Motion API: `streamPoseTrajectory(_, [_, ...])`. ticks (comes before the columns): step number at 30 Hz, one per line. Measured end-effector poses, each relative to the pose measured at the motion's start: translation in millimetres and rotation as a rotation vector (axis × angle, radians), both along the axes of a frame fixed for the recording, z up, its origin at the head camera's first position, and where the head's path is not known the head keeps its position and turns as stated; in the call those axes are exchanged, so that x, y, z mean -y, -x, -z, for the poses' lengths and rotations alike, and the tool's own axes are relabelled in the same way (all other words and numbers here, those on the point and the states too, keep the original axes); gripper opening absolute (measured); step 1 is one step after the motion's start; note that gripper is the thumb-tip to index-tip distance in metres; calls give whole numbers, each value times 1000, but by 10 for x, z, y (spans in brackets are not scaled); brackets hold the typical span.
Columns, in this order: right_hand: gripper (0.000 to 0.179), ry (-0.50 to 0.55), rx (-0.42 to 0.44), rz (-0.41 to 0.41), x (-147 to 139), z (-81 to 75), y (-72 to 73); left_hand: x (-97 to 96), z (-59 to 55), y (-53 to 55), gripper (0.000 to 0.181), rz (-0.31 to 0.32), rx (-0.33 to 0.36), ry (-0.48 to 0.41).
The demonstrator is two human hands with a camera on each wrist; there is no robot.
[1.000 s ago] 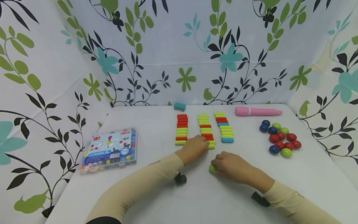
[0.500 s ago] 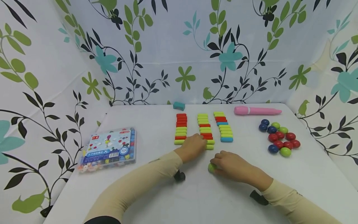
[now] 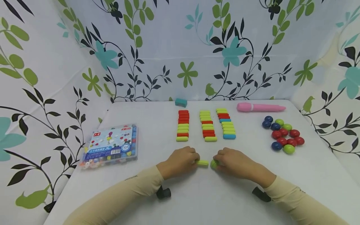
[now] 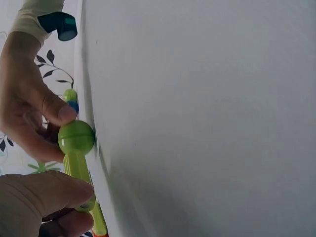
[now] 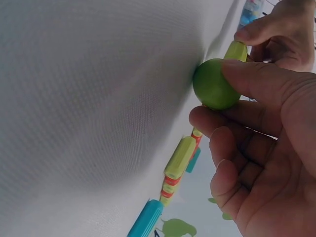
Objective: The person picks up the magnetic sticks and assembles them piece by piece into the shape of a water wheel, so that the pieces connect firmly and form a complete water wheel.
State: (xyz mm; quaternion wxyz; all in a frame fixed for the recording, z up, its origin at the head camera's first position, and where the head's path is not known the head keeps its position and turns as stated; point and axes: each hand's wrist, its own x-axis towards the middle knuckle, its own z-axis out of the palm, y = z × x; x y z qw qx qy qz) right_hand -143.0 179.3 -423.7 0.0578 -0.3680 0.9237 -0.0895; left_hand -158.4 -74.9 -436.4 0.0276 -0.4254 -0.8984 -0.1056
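Observation:
My left hand (image 3: 182, 161) pinches a yellow-green plastic rod (image 3: 202, 163) by one end, thumb on top, as the left wrist view shows. Close to the rod's free end is a green ball (image 3: 214, 164), which my right hand (image 3: 239, 163) grips between thumb and fingers. From the left wrist view the rod (image 4: 76, 170) lines up with the ball (image 4: 76, 137); whether they touch or are joined I cannot tell. Behind the hands lie three columns of short rods: a left one (image 3: 183, 125), a middle one (image 3: 208, 126) and a right one (image 3: 227, 125), in red, yellow-green and some blue.
At the right sits a cluster of blue, green and red balls (image 3: 283, 132). A pink pen-shaped object (image 3: 261, 107) and a small teal block (image 3: 181, 102) lie at the back. A clear plastic box (image 3: 111, 145) of coloured parts lies at the left on the white table (image 3: 157, 125).
My left hand has taken the nearest rod from the middle column and brought it toward me, beside the green ball. My right hand has stayed nearly in place with the ball.

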Motion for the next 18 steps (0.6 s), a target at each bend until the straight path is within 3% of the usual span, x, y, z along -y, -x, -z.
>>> streamPoseTrajectory(5, [34, 4, -5, 1, 1, -18, 8, -84, -37, -18, 12, -1, 6, 16])
streamPoseTrajectory(9, [34, 4, 3, -2, 1, -21, 16, -100, -4, -19, 16, -25, 25, 17])
streamPoseTrajectory(13, [34, -1, 8, -1, -11, -21, 23, -110, 18, -24, 17, -10, 16, -10])
streamPoseTrajectory(16, [43, 3, 61, 28, -86, -56, 89, -120, 16, -33, 17, -3, 7, -6])
streamPoseTrajectory(18, [47, 16, 56, 74, -178, -99, 207, -117, 11, -40, 17, -7, 2, 7])
